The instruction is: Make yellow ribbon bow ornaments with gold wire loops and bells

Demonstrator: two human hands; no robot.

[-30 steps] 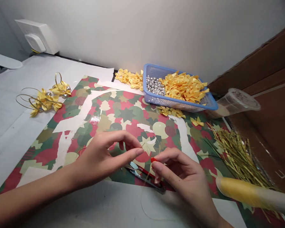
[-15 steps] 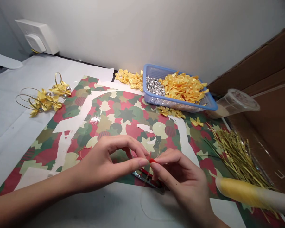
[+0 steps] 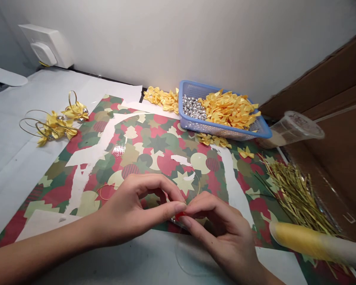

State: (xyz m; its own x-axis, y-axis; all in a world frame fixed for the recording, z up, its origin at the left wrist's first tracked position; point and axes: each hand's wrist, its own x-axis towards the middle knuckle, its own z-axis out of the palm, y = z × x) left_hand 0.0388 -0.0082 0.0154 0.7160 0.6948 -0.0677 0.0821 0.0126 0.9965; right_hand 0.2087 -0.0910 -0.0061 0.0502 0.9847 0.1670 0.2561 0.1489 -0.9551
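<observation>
My left hand (image 3: 150,204) is closed in a pinch, its thumb and forefinger tips meeting my right hand's fingertips; what it grips is hidden. Between the thumb and forefinger of my right hand (image 3: 219,223) is a small red piece (image 3: 180,215), too small to name. A thin gold cord (image 3: 199,184) curves up behind the right hand. Below the hands, a pale thin thread (image 3: 180,263) loops over the white surface. Under the fingers, a metal tool (image 3: 178,225) is mostly covered.
A blue basket (image 3: 225,132) holds silver beads (image 3: 193,107) and yellow bows (image 3: 230,109). Gold-cord loops with bows and silver bells (image 3: 52,126) lie at left. Dry-looking olive strands (image 3: 296,190), a yellow-wound roll (image 3: 299,237) and a clear plastic cup (image 3: 299,126) are at right.
My right hand has moved slightly left and down with the red piece, and its fingertips now meet my left hand's. The metal tool underneath is more covered.
</observation>
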